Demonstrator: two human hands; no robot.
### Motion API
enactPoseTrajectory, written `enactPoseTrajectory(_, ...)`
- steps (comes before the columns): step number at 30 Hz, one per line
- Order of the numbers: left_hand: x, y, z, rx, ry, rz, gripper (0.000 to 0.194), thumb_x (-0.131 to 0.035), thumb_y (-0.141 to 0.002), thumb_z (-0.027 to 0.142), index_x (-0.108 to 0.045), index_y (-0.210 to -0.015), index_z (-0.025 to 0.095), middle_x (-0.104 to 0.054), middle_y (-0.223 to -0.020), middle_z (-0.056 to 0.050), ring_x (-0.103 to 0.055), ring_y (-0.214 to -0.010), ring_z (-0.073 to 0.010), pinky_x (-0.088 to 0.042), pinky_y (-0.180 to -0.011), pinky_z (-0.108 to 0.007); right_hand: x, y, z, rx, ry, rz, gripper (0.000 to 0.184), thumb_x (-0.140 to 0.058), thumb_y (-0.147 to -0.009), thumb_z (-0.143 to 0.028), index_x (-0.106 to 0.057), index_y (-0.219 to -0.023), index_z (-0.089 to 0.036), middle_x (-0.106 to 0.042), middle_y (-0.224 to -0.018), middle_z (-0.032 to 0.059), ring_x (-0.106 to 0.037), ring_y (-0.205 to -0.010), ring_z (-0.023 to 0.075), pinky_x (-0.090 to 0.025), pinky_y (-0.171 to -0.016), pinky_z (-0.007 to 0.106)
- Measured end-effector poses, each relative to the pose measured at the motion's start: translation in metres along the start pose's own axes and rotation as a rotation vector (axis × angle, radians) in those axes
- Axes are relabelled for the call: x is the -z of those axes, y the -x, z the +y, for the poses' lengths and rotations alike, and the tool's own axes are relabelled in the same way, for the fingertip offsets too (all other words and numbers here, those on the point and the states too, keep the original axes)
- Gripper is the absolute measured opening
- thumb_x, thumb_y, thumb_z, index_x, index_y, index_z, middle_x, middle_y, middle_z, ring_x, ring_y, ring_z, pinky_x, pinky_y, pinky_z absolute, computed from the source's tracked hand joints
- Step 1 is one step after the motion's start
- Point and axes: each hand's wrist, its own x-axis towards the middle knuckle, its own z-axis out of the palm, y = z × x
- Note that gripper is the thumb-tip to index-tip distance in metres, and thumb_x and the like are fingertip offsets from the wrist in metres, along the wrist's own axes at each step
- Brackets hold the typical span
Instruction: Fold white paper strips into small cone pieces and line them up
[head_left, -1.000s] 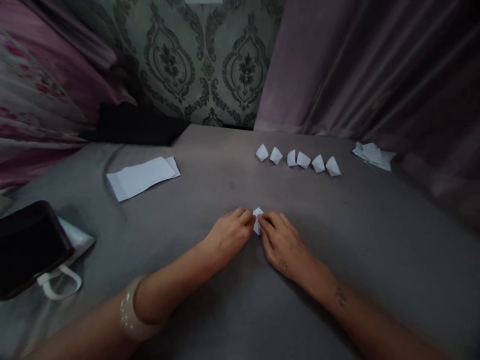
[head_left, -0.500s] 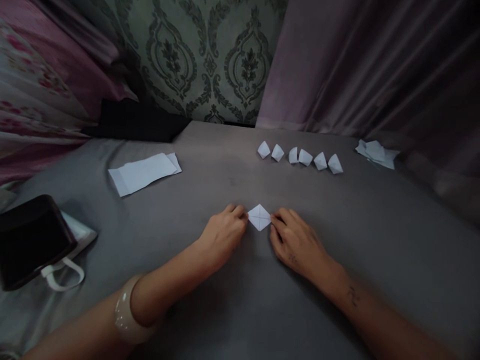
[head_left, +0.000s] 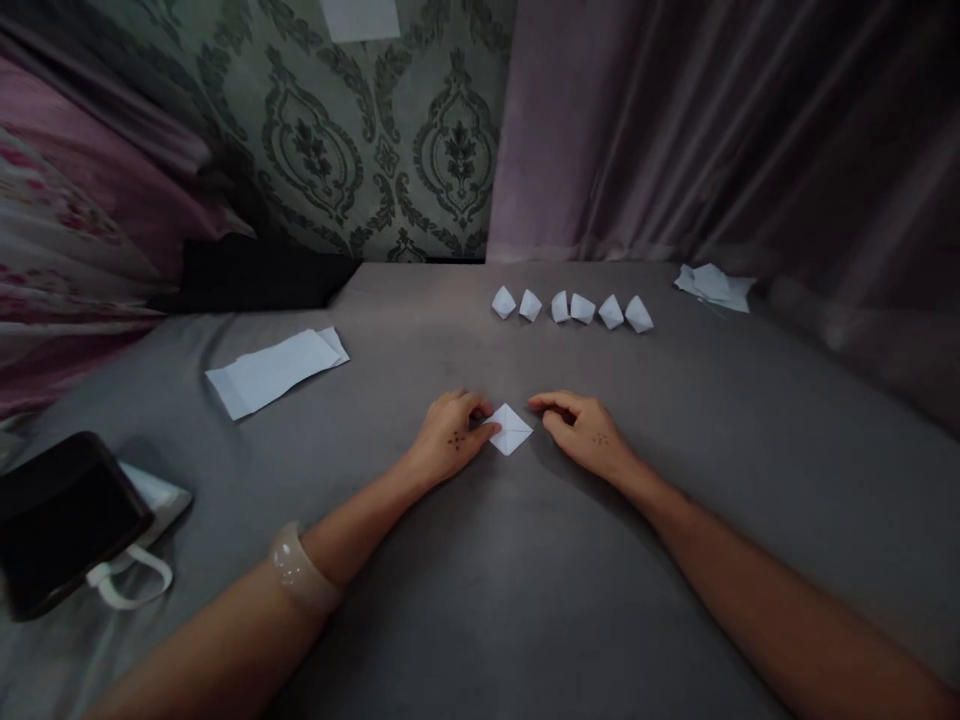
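A small white paper square (head_left: 510, 429), creased along its diagonals, lies flat like a diamond on the grey cloth surface (head_left: 480, 560). My left hand (head_left: 451, 436) pinches its left corner with thumb and fingers. My right hand (head_left: 583, 434) rests just to the right of the paper, fingers curled, its fingertips a little apart from the right corner. A pale bangle (head_left: 300, 570) sits on my left wrist.
Several small folded white paper pieces (head_left: 571, 308) stand in a row farther back. Flat white paper strips (head_left: 274, 368) lie at the left, crumpled scraps (head_left: 712, 286) at the far right. A dark phone (head_left: 64, 520) lies on a white pouch at the left edge. Curtains hang behind.
The paper, folded narrow and pinched by both hands a second ago, was spread open into a flat diamond. My right hand has since let go of its right corner.
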Motion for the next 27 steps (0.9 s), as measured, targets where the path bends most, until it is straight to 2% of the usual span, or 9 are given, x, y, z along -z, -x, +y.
enactPoseTrajectory(5, -0.002, 0.003, -0.002, 0.087, 0.216, -0.017, 0.013, -0.064, -0.075, 0.028, -0.060, -0.079, 0.016, -0.055, -0.067, 0.002, -0.048, -0.062, -0.0117, -0.036, -0.058, -0.024, -0.002, 0.004, -0.002, 0.051, -0.014, -0.114, 0.043, -0.052, -0.070, -0.009, -0.065, -0.109, -0.019, -0.071, -0.098, 0.0052, -0.062, -0.078, 0.0145, -0.048, -0.073, 0.030)
enactPoseTrajectory(8, -0.004, 0.004, 0.003, 0.094, 0.525, -0.002, 0.021, -0.067, -0.073, 0.028, -0.056, -0.086, 0.016, -0.054, -0.067, 0.003, -0.048, -0.060, -0.0097, -0.037, -0.058, -0.023, -0.001, 0.006, -0.006, 0.052, -0.061, -0.121, 0.045, -0.059, -0.071, -0.014, -0.060, -0.116, -0.017, -0.070, -0.101, 0.0072, -0.061, -0.084, 0.0164, -0.047, -0.075, 0.032)
enactPoseTrajectory(11, -0.003, 0.006, 0.012, 0.112, 0.838, 0.034, 0.042, -0.069, -0.071, 0.027, -0.052, -0.108, 0.017, -0.058, -0.077, 0.002, -0.053, -0.064, -0.0091, -0.040, -0.060, -0.022, -0.002, 0.008, -0.016, -0.017, -0.273, -0.118, 0.046, -0.066, -0.073, -0.024, -0.057, -0.117, -0.016, -0.069, -0.103, 0.0099, -0.064, -0.087, 0.0179, -0.049, -0.075, 0.033)
enactPoseTrajectory(13, -0.002, 0.007, 0.018, 0.127, 0.924, 0.033, 0.045, -0.069, -0.073, 0.027, -0.051, -0.113, 0.018, -0.060, -0.082, 0.000, -0.054, -0.066, -0.0088, -0.042, -0.060, -0.022, -0.004, 0.009, -0.024, -0.055, -0.451, -0.127, 0.041, -0.068, -0.073, -0.029, -0.059, -0.111, -0.017, -0.070, -0.101, 0.0090, -0.065, -0.086, 0.0178, -0.050, -0.077, 0.033)
enactPoseTrajectory(15, -0.001, 0.009, 0.022, 0.123, 0.980, 0.021, 0.039, -0.070, -0.074, 0.027, -0.055, -0.108, 0.017, -0.062, -0.086, -0.001, -0.056, -0.068, -0.0091, -0.043, -0.061, -0.021, -0.008, 0.012, -0.031, -0.077, -0.580, -0.125, 0.033, -0.069, -0.073, -0.033, -0.064, -0.102, -0.018, -0.071, -0.096, 0.0071, -0.066, -0.085, 0.0181, -0.051, -0.079, 0.034)
enactPoseTrajectory(18, -0.001, 0.012, 0.024, 0.117, 1.036, -0.010, 0.029, -0.071, -0.074, 0.027, -0.058, -0.098, 0.015, -0.065, -0.084, -0.003, -0.060, -0.072, -0.0106, -0.045, -0.063, -0.022, -0.013, 0.015, -0.038, -0.114, -0.658, -0.072, 0.029, -0.071, -0.071, -0.038, -0.068, -0.092, -0.018, -0.072, -0.087, 0.0058, -0.067, -0.083, 0.0196, -0.051, -0.080, 0.035)
enactPoseTrajectory(22, -0.001, 0.012, 0.022, 0.168, 1.018, -0.040, 0.026, -0.071, -0.075, 0.031, -0.061, -0.090, 0.013, -0.069, -0.080, -0.004, -0.064, -0.075, -0.0138, -0.046, -0.065, -0.023, -0.014, 0.017, -0.040, -0.141, -0.625, 0.007, 0.028, -0.070, -0.072, -0.038, -0.072, -0.090, -0.018, -0.073, -0.088, 0.0058, -0.066, -0.083, 0.0203, -0.050, -0.080, 0.037)
enactPoseTrajectory(27, -0.001, 0.009, 0.018, 0.177, 0.909, -0.058, 0.024, -0.067, -0.078, 0.033, -0.061, -0.089, 0.013, -0.070, -0.079, -0.005, -0.065, -0.075, -0.0151, -0.047, -0.068, -0.025, -0.012, 0.014, -0.034, -0.143, -0.531, 0.022, 0.026, -0.068, -0.074, -0.038, -0.073, -0.088, -0.017, -0.073, -0.085, 0.0044, -0.065, -0.078, 0.0183, -0.049, -0.076, 0.034)
